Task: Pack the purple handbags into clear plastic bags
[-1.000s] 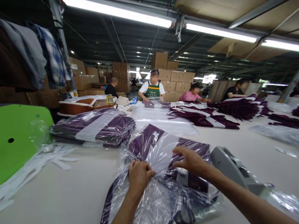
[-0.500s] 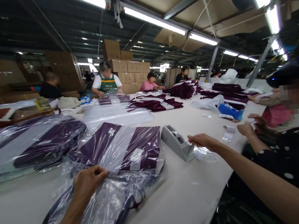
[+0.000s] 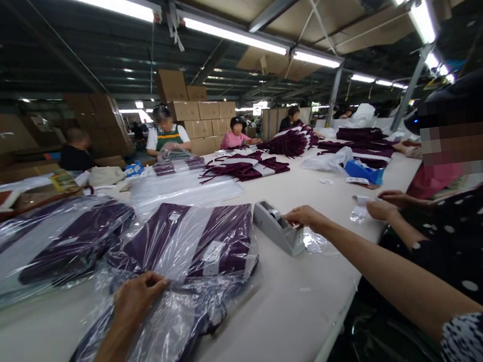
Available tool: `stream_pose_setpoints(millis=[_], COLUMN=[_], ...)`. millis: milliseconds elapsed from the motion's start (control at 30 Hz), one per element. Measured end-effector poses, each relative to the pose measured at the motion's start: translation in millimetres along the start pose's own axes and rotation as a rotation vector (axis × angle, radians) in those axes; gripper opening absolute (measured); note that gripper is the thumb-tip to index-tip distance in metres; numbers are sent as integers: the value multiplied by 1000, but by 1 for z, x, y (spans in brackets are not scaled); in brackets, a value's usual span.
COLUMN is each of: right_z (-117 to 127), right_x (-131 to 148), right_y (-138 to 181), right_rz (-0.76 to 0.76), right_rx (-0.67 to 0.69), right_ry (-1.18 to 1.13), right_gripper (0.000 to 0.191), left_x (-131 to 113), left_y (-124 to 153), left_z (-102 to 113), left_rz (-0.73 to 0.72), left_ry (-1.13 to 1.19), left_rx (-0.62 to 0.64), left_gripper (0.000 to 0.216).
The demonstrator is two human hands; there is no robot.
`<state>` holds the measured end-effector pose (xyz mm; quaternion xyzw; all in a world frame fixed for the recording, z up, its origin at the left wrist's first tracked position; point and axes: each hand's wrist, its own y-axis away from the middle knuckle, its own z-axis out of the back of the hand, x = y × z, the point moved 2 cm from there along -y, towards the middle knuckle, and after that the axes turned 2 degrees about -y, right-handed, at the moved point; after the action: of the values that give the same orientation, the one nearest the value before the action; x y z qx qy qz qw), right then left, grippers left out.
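A clear plastic bag (image 3: 154,330) lies on the table around a folded purple garment (image 3: 143,238) with a pale grey band and a white label (image 3: 213,254). My left hand (image 3: 137,300) pinches the bag's loose film just below the fold. At the grey tape dispenser (image 3: 276,232), right of the bag, my right hand (image 3: 309,220) has its fingertips together at the top of the cutter end. Whatever sits between those fingertips is too small to make out. Darker cloth or cord shows through the bag's near part.
Another bagged purple garment (image 3: 48,243) lies at the left. Farther back are flat clear bags (image 3: 186,192) and purple garment piles (image 3: 244,166). A co-worker's hands (image 3: 382,207) hold something white close on the right. The table edge (image 3: 347,308) runs along the right.
My right hand has shifted from the dispenser's cutter end toward its roll. My left hand keeps its pinch on the bag. The whole view has swung slightly.
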<state>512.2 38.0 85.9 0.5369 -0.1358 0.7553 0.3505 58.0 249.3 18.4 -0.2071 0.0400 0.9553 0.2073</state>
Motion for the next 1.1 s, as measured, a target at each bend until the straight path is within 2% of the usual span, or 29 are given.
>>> stream_pose_setpoints(millis=[200, 300, 467, 567, 700, 767, 800, 833, 900, 1033, 1100], right_z=[23, 31, 19, 16, 32, 37, 33, 24, -13, -127, -183], right_x=[10, -6, -46, -62, -75, -69, -59, -46, -10, 79, 114], right_y=[37, 59, 71, 71, 79, 77, 76, 75, 81, 117, 131], right_rz=[66, 14, -117, -136, -130, -67, -9, 54, 162, 254, 295], right_rx=[-100, -71, -67, -67, -34, 1, 61, 143, 363, 905, 1109], right_ry=[-139, -166, -147, -64, 159, 263, 294, 320, 353, 366, 444], right_gripper=[17, 17, 20, 24, 34, 33, 34, 36, 37, 31, 27], left_x=[-2, 0, 3, 1, -4, -5, -4, -3, 1, 9, 13], left_y=[2, 3, 0, 0, 7, 8, 6, 5, 2, -1, -1], left_z=[2, 1, -1, 1, 4, 6, 7, 7, 8, 9, 14], left_rz=[-16, -9, -32, -24, -22, -9, -3, 3, 3, -37, -69], left_ry=[29, 26, 15, 15, 81, 124, 144, 165, 204, 302, 363], left_rx=[-9, -6, -9, -51, -81, -87, -91, -93, -89, -59, -41], left_gripper=[34, 34, 34, 32, 25, 21, 20, 20, 19, 26, 27])
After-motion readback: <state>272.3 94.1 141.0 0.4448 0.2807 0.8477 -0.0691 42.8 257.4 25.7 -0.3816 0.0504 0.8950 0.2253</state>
